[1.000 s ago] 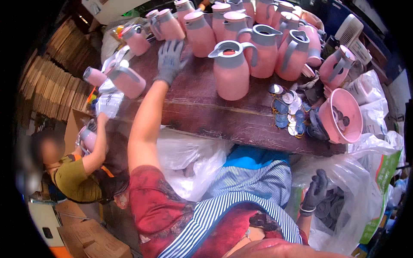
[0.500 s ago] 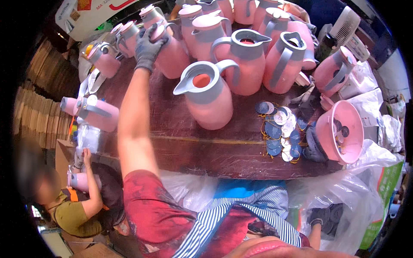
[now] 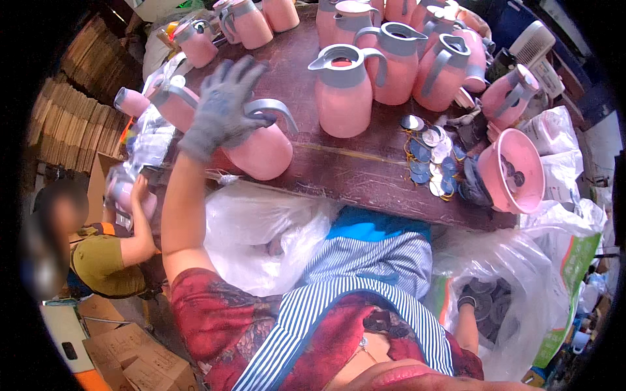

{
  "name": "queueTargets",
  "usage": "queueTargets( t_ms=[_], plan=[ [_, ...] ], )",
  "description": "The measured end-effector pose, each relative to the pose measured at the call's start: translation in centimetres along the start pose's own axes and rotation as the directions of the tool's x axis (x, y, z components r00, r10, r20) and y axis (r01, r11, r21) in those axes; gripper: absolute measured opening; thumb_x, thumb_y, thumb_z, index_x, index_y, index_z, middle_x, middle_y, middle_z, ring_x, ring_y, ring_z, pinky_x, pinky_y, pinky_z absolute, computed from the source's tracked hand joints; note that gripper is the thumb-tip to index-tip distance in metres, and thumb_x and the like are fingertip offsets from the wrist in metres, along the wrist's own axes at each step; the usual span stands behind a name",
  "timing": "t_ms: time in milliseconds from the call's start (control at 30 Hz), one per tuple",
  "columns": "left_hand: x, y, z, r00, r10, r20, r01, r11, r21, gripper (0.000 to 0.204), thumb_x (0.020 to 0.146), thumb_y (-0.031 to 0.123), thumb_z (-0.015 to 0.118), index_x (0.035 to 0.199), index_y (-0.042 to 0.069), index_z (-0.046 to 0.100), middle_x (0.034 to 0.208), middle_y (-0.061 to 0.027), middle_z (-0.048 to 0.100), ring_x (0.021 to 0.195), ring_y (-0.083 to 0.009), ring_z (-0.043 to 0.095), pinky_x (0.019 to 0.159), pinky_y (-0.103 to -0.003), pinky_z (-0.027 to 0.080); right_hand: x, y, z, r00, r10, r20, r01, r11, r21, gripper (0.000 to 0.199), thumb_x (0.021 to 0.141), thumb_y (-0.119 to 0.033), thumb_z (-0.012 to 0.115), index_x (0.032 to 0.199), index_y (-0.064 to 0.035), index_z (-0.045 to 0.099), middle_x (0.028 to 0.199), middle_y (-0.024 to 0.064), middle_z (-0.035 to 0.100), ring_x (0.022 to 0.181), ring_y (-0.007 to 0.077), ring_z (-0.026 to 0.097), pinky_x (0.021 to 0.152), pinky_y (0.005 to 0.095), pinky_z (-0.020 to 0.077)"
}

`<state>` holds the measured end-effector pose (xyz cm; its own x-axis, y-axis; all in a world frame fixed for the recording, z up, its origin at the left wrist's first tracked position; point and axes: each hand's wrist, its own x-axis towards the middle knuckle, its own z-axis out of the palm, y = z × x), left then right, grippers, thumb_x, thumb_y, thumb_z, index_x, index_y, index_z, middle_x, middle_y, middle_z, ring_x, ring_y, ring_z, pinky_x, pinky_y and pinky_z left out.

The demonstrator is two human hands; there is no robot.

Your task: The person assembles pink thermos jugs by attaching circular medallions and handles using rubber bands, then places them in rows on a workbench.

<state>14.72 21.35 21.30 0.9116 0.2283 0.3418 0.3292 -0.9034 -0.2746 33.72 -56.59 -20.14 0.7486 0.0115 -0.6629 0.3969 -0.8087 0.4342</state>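
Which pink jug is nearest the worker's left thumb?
The pink jug by the near edge of the table, partly covered by the left hand; its grey handle arches beside that thumb. The other jugs are farther away.

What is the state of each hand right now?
Left hand: open, spread over a pink jug.
Right hand: cannot tell; blends into dark round pieces.
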Motion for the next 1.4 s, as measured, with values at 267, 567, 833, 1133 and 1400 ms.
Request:
queueTargets(
  t_ms=[267,567,833,1133,1400],
  plan=[
    [-4.2,1.0,2.7,0.985,-0.169,-0.035,0.143,0.914,-0.380,0.032,0.078,0.033,0.072,0.102,0.012,0.066,0.094,-0.0100,0.067,0.090,-0.0326,0.064,0.080,-0.044,0.050,8.3,9.7,8.9,0.935,-0.011,-0.354,0.117,0.953,0.280,0.051,0.101,-0.029,0.035,0.150,-0.0154,0.033,0.154,0.0159,0.033,0.141,0.0335,0.032,0.118,0.0414,0.0267],
    [-16.9,10.5,-4.7,0.745,-0.661,0.091,0.242,0.140,-0.960,0.030,0.090,0.015,0.072,0.113,0.000,0.062,0.101,-0.0062,0.067,0.092,-0.0130,0.061,0.086,-0.028,0.047,-2.2,4.5,-4.2,0.899,0.205,-0.388,-0.007,0.891,0.453,0.055,0.098,-0.033,0.048,0.146,-0.0098,0.041,0.154,0.0117,0.037,0.138,0.0346,0.039,0.113,0.0422,0.0319],
    [-20.1,18.6,3.3,0.723,-0.567,0.393,0.260,-0.304,-0.917,0.032,0.094,0.007,0.061,0.124,-0.002,0.056,0.114,-0.0092,0.064,0.106,-0.0179,0.061,0.094,-0.032,0.047,-24.3,-1.7,-21.1,0.578,0.197,-0.792,0.804,0.030,0.594,0.061,0.086,-0.010,0.060,0.144,-0.0013,0.043,0.150,0.0145,0.044,0.137,0.0265,0.042,0.112,0.0369,0.0332],
    [-23.3,19.4,5.3,0.722,-0.561,0.405,0.308,-0.264,-0.914,0.029,0.095,0.009,0.063,0.121,-0.002,0.059,0.111,-0.0091,0.065,0.101,-0.0167,0.063,0.093,-0.031,0.049,-14.1,-18.0,-19.1,0.209,-0.202,-0.957,0.924,0.360,0.126,0.047,0.080,-0.022,0.066,0.127,-0.0243,0.065,0.148,0.0175,0.043,0.135,0.0438,0.038,0.112,0.0518,0.0334],
    [-25.4,19.9,6.6,0.628,-0.561,0.539,0.341,-0.425,-0.839,0.025,0.097,0.017,0.062,0.116,0.000,0.060,0.098,-0.0059,0.068,0.088,-0.0117,0.061,0.081,-0.026,0.049,-17.8,-19.8,-20.9,0.318,-0.192,-0.928,0.768,0.626,0.134,0.062,0.085,-0.044,0.063,0.142,-0.0220,0.051,0.149,0.0190,0.041,0.137,0.0441,0.036,0.113,0.0560,0.0264]
  ],
)
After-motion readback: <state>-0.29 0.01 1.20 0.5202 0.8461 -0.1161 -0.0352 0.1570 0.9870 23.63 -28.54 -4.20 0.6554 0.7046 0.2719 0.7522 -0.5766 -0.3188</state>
